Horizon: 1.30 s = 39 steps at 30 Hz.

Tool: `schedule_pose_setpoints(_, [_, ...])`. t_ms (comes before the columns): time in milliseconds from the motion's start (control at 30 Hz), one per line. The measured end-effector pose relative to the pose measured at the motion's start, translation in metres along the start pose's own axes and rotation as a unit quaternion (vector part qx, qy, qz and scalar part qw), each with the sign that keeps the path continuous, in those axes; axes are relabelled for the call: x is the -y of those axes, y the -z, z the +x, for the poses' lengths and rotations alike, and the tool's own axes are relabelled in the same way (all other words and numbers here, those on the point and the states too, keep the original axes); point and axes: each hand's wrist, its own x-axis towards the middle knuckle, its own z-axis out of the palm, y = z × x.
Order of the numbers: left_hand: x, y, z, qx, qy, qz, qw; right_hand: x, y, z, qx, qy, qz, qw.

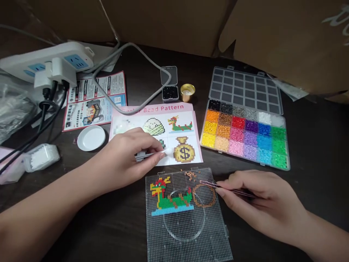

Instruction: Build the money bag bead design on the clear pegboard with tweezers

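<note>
My right hand (259, 207) pinches pink tweezers (229, 187). Their tips are over the upper edge of a brown bead ring (204, 195) on the clear pegboard (188, 233). Beside that ring is a bead dragon boat (173, 198) in green, red, yellow and blue. Loose brown beads (191, 175) lie near the board's top edge. In my left hand (133, 153) is a slim pale stick with a white rounded end (169, 151), its kind unclear. This hand is above the printed bead pattern sheet (181, 129) and covers part of it.
An open bead box (237, 134) with many colours lies at right. Behind the sheet are a small box of black beads (170, 93) and a gold cup (187, 92). A white lid (91, 138), a power strip (73, 60) and a grey cable (106, 98) occupy the left.
</note>
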Motion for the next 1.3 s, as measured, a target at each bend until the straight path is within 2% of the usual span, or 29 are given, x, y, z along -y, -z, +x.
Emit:
schedule_pose_setpoints(300, [0.0008, -0.0001, -0.0012, 0.007, -0.007, -0.001, 1.000, -0.0008, 0.0012, -0.0024, -0.004, -0.014, 0.006, 1.000])
schedule_pose_setpoints(467, [0.0012, -0.0006, -0.0023, -0.014, -0.017, 0.020, 1.000, -0.0011, 0.0004, -0.0028, -0.029, -0.005, -0.014, 0.999])
schedule_pose_setpoints(667, [0.0003, -0.0030, -0.0013, -0.015, -0.006, 0.027, 0.999, -0.0008, -0.0002, -0.0037, -0.030, -0.014, -0.012, 0.999])
schedule_pose_setpoints(1100, [0.0065, -0.0020, 0.0007, -0.007, 0.005, 0.002, 1.000, -0.0024, -0.0036, -0.0019, -0.020, -0.033, 0.041, 0.998])
schedule_pose_setpoints(1300, [-0.0003, 0.0020, 0.0012, 0.012, 0.025, 0.002, 1.000, -0.0034, -0.0059, -0.0011, -0.017, -0.064, 0.076, 0.995])
